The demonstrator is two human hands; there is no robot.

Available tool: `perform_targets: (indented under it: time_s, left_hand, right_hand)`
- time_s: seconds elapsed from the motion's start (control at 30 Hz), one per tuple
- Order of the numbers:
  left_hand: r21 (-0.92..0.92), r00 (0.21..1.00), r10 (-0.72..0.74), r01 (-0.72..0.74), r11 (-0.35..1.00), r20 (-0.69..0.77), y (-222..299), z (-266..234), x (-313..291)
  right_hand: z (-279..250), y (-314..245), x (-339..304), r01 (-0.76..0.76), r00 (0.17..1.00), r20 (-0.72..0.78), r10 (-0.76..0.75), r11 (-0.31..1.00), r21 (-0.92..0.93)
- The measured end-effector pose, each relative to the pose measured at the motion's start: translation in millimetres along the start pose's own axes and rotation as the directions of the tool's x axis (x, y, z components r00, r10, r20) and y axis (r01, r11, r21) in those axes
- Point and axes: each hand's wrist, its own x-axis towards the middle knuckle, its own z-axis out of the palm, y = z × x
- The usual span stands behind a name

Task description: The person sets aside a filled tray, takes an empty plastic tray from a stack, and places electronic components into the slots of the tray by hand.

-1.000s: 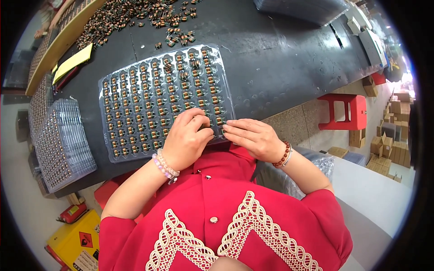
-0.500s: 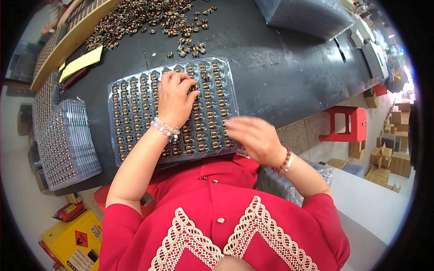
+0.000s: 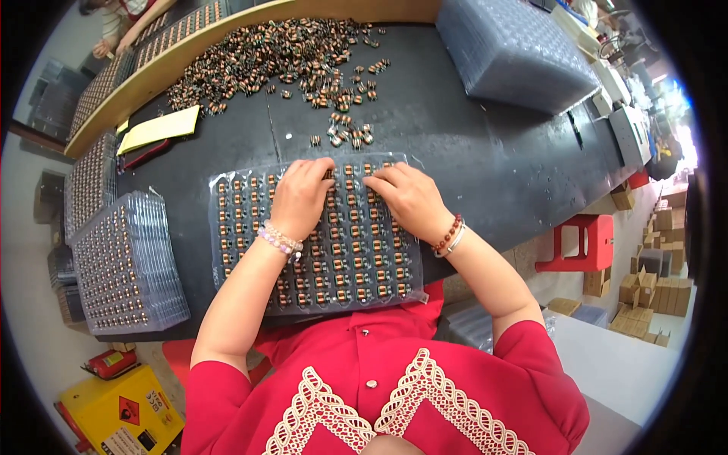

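A clear plastic tray (image 3: 215, 250) lies at the table's near edge, its pockets filled with rows of small copper-wound coils (image 3: 339, 265). Over its upper middle, my left hand (image 3: 302, 196) is closed, thumb and fingertips bent together at the pockets. My right hand (image 3: 413, 199) is on the upper right part of the tray, also closed, with thumb and fingers pinched down among the coils. Whatever sits between the fingertips of either hand is hidden or too small to make out. A few loose coils (image 3: 350, 133) lie just beyond the tray.
A big heap of coils (image 3: 265, 57) spreads at the back, against a wooden ledge (image 3: 250, 17). Stacked filled trays (image 3: 125, 265) stand at left, near a yellow paper pad (image 3: 159, 130). Stacked clear trays (image 3: 516, 53) sit back right. A red stool (image 3: 576, 243) stands beyond the table.
My right hand has moved from the tray's right edge up and inward onto the coils. My left hand stays at the upper middle. The whole view has shifted, so the table appears lower.
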Motion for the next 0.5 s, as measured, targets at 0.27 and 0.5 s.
perform_targets:
  time_s: [0.27, 0.5]
  left_hand:
    - [-0.338, 0.964, -0.230, 0.174, 0.925, -0.133, -26, -8, 62]
    - [-0.040, 0.983, -0.184, 0.184, 0.982, 0.019, -43, 5, 62]
  right_hand:
    - [-8, 41, 55, -0.231, 0.961, -0.087, 0.264, 0.933, 0.276]
    - [-49, 98, 75, -0.155, 0.893, -0.431, 0.127, 0.988, -0.029]
